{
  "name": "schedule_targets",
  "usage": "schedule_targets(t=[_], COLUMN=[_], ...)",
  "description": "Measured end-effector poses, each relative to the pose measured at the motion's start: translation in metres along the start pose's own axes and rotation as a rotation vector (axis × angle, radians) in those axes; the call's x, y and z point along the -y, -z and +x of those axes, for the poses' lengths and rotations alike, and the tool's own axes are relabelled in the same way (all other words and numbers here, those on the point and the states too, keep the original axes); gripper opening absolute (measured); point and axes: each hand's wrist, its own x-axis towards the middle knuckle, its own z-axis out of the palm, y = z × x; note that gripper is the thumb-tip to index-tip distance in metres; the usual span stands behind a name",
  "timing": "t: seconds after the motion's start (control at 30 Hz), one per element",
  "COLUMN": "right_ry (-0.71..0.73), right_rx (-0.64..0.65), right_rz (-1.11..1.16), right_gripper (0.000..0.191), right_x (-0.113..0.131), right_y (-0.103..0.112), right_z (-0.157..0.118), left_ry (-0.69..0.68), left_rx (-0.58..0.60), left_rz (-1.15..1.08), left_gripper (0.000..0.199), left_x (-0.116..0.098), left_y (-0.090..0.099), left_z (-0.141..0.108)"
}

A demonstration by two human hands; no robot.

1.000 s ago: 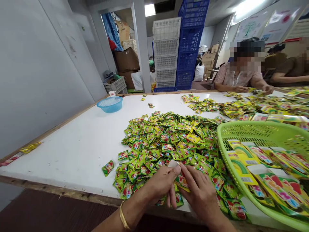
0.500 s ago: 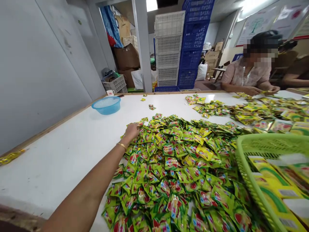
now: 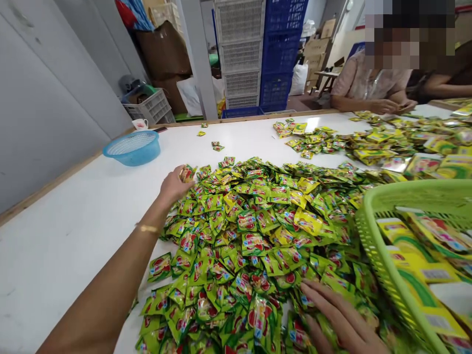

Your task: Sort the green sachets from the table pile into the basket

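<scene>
One packet is clasped in the left hand, in from the left edge of the surface, its heading and long axis partly masked, while the right hand, loosely spread, covers the heap, presumably placed beside the green basket for reach.

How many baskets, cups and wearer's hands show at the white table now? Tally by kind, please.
Baskets: 2 (blue basket, green basket)
Cups: 1 (white cup, far left corner)
Wearer's hands: 2 (left hand holding a sachet, right hand at the pile)
Total: 5
The piled sachets overlap too much to count.
</scene>
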Motion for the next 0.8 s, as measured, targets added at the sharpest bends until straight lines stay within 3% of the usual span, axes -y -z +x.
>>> schedule_targets(t=[0.07, 0.13, 0.17, 0.23, 0.27, 0.33, 0.43, 0.53, 0.67, 0.73, 0.8], right_ry=[-0.313, -0.673, -0.847, -1.127, -1.224, -1.344, -1.42, -1.406, -1.316, -1.279, -1.212], right_rx=[0.005, -0.012, -0.037, -0.136, -0.196, -0.292, -0.321, -0.273, -0.363, -0.385, -0.36], right_rz=[0.333, 0.764, 0.957, 1.221, 1.281, 1.297, 1.201, 1.137, 1.149, 1.171, 1.131], right_gripper=[0.051, 0.055, 0.059, 0.075, 0.083, 0.094, 0.101, 0.101, 0.105, 0.102, 0.094], right_x=[0.025, 0.045, 0.052, 0.058, 0.057, 0.052, 0.046, 0.046, 0.044, 0.041, 0.035], right_y=[-0.015, -0.029, -0.034, -0.039, -0.038, -0.031, -0.023, -0.027, -0.035, -0.033, -0.029], right_z=[0.005, 0.012, 0.015, 0.017, 0.016, 0.01, 0.002, 0.004, 0.013, 0.011, 0.003], left_ry=[-0.143, -0.311, -0.437, -0.609, -0.647, -0.601, -0.381, -0.299, -0.277, -0.231, -0.222], left_rx=[0.071, 0.199, 0.318, 0.493, 0.515, 0.383, 0.083, 0.034, 0.029, -0.004, 0.038], left_rz=[-0.228, -0.285, -0.297, -0.338, -0.344, -0.28, 0.009, 0.207, 0.289, 0.244, 0.028], left_gripper=[0.07, 0.066, 0.063, 0.066, 0.064, 0.054, 0.046, 0.05, 0.029, 0.023, 0.022], left_x=[-0.02, -0.044, -0.055, -0.071, -0.076, -0.081, -0.085, -0.089, -0.086, -0.086, -0.094], left_y=[0.0, -0.01, -0.017, -0.029, -0.034, -0.044, -0.062, -0.079, -0.074, -0.064, -0.057], left_z=[-0.067, -0.14, -0.171, -0.212, -0.22, -0.209, -0.165, -0.135, -0.137, -0.144, -0.15])
